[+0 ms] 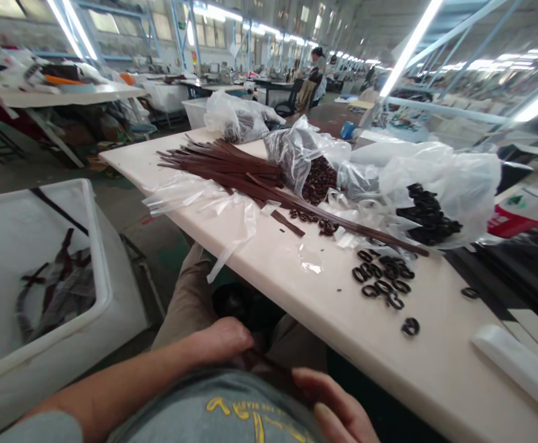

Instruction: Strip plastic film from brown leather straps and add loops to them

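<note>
Low in my lap, below the table edge, a dark brown strap (271, 369) runs between my hands and is partly hidden by my shirt. My left hand (227, 338) is closed around its left end. At the other end, the bent fingers of my right hand (338, 406) grip the strap close to my belly. On the table lies a fanned bundle of brown straps (223, 163). Black oval rings (382, 277) are scattered nearer the right side, and a single ring (410, 327) sits apart from them.
The white table (297, 283) has its edge just beyond my knees. Plastic bags (297, 147) of small brown pieces and a bag of black parts (428, 212) stand at the back. To my left is a white bin (98, 246) with straps inside. Farther off, a person (317, 74) is seen.
</note>
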### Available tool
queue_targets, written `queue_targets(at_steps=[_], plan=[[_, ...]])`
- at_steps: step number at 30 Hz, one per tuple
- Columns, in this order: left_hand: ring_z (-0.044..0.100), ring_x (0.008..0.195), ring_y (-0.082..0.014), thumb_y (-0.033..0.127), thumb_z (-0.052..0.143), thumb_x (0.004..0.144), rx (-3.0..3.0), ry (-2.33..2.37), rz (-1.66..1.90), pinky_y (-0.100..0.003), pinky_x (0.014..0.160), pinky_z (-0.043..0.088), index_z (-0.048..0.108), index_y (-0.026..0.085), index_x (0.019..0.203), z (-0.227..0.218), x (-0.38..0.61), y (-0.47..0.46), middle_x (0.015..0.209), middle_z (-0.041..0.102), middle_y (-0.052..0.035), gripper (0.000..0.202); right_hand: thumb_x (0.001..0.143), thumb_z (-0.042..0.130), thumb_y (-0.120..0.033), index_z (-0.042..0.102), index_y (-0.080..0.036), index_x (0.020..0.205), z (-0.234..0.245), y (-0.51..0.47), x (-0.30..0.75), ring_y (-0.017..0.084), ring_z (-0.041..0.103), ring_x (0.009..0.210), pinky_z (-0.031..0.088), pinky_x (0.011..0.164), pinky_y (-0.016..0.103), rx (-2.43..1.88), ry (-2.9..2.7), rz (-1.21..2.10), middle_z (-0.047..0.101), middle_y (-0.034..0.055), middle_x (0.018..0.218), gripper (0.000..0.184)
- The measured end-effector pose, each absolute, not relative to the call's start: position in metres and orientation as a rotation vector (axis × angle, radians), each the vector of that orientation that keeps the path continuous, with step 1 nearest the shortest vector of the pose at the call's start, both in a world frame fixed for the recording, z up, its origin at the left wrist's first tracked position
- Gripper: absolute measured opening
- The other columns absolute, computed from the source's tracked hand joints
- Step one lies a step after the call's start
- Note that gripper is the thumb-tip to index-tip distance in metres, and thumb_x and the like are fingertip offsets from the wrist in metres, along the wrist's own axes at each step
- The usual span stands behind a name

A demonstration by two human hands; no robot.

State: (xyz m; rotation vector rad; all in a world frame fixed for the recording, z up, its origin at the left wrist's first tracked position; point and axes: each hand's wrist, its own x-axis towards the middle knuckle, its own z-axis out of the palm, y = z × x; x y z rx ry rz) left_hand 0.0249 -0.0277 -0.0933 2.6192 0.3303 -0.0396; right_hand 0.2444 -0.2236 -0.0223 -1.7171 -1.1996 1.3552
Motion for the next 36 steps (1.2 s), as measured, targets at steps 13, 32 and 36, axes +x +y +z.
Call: queue_targets(at_steps=[13, 32, 36], plan=[[0.065, 0.083, -0.0195, 0.045, 0.063, 0.087, 2.354, 1.034, 0.566, -0.03, 0.081, 0.047, 0.069, 0.021, 0.087, -0.022, -0.006, 0.023, 0.087, 0.07, -0.0058, 0.025, 0.095, 0.042, -0.039, 0.072, -0.02, 0.091, -0.078, -0.172, 0.21, 0.023, 0.069, 0.079, 0.044, 0.066, 0.028, -1.937, -1.545, 1.25, 0.074, 0.006, 0.085, 0.037], [0.063, 0.063, -0.0172, 0.034, 0.056, 0.083, 1.571, 1.309, 0.493, -0.028, 0.063, 0.047, 0.069, 0.017, 0.087, -0.022, -0.002, 0.044, 0.073, 0.072, -0.0046, 0.021, 0.094, 0.047, -0.051, 0.061, -0.017, 0.068, -0.076, -0.177, 0.222, 0.018, 0.055, 0.065, 0.04, 0.06, 0.027, -1.8, -1.366, 1.188, 0.058, 0.0009, 0.067, 0.045], [0.067, 0.059, -0.0141, 0.031, 0.069, 0.075, 0.984, 0.97, 0.416, -0.022, 0.057, 0.05, 0.067, 0.014, 0.105, -0.021, 0.006, 0.019, 0.074, 0.074, -0.0055, 0.035, 0.092, 0.047, -0.056, 0.067, -0.016, 0.073, -0.073, -0.176, 0.225, 0.02, 0.058, 0.068, 0.044, 0.062, 0.028, -1.797, -1.279, 1.239, 0.062, 0.0026, 0.068, 0.048]])
